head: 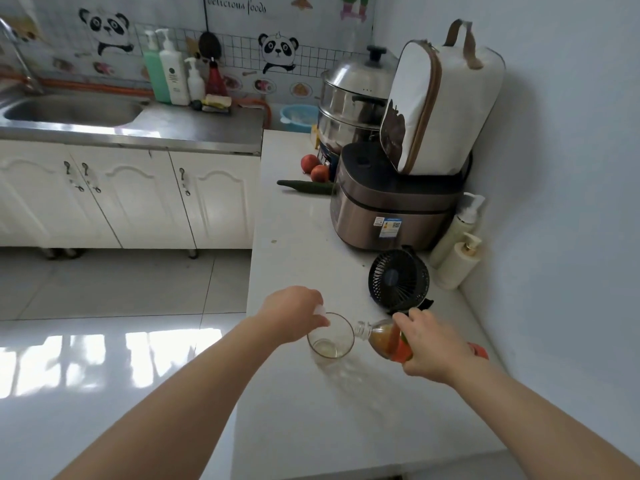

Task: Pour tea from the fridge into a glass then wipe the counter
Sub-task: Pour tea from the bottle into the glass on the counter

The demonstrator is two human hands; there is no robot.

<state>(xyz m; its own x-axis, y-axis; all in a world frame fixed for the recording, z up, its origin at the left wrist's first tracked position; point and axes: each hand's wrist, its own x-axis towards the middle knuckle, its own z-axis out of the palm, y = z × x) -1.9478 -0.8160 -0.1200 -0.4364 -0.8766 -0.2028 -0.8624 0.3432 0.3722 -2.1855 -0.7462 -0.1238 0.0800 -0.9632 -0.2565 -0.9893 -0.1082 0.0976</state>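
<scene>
A: Head view: how far had it got?

B: Barely into the pour. The right hand (433, 344) kept its grip clamped round the tea bottle (384, 337), tilted, mouth at the rim of the glass (330, 344) standing just left of that grip on the surface (294, 237).

A: And the left hand (294, 315)?

B: Its grip curled at the glass's rim, pinching a small white cap (320, 310), I judged. Only a pale trace lay in the glass. Filling and wiping remained.

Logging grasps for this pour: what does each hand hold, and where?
The right hand grips the tilted tea bottle round its labelled middle. The left hand pinches a small white piece, likely the cap, at the glass rim.
</scene>
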